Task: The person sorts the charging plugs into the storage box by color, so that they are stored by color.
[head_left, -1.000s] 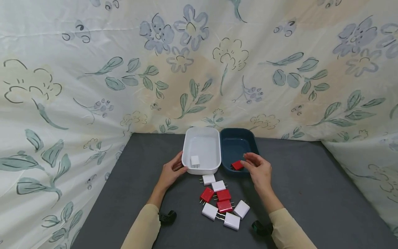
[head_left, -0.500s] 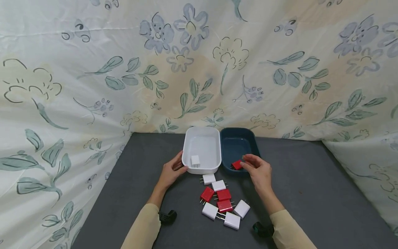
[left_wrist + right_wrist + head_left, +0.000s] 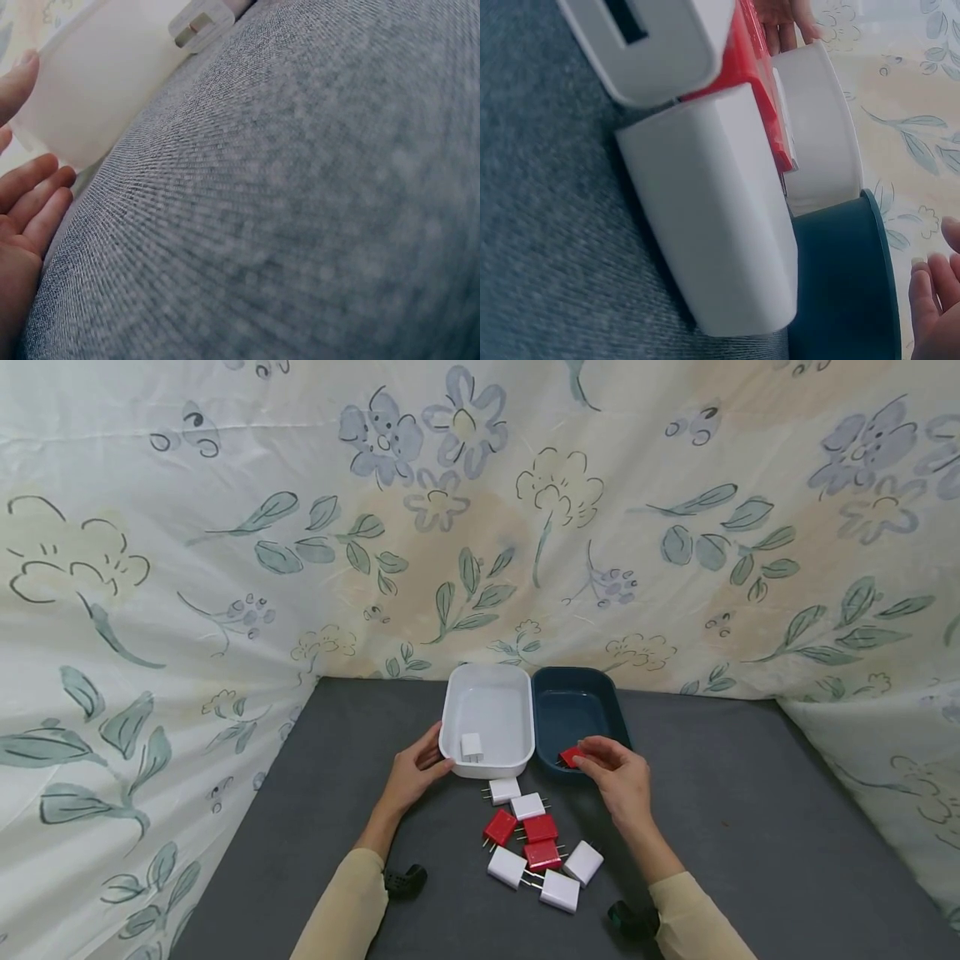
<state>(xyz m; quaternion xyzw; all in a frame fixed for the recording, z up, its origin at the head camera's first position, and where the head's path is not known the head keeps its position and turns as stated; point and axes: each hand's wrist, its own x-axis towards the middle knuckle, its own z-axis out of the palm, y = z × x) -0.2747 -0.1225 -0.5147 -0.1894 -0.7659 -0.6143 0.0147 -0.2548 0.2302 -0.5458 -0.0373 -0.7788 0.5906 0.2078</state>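
Bench (image 3: 720, 810) covered in dark grey cloth; a fine ribbed weave is shown close up by the left wrist view. Bench is backed and flanked by floral fabric (image 3: 487, 539), pale, printed with blue flowers and green leaves, creased, hung slightly loose at both sides. A white tray (image 3: 488, 772) and a dark blue tray (image 3: 573, 706) are set side by side near the back edge, touching or nearly so.

One white adapter (image 3: 471, 747) is held in the white tray, near its front. One red adapter (image 3: 568, 757) is held in the blue tray, front end, partly covered by the right hand (image 3: 621, 777). Fingers of that hand are parted and loosely bent, grip released; whether the red adapter is touched cannot be told. The white tray is touched at its front left corner by the left hand (image 3: 414, 770), fingers extended along the side, not clenched.

In front of the trays, five white adapters (image 3: 507, 867) and three red adapters (image 3: 540, 828) are scattered in a loose cluster, prongs pointed various ways. Both forearms are covered by cream sleeves (image 3: 347, 902).
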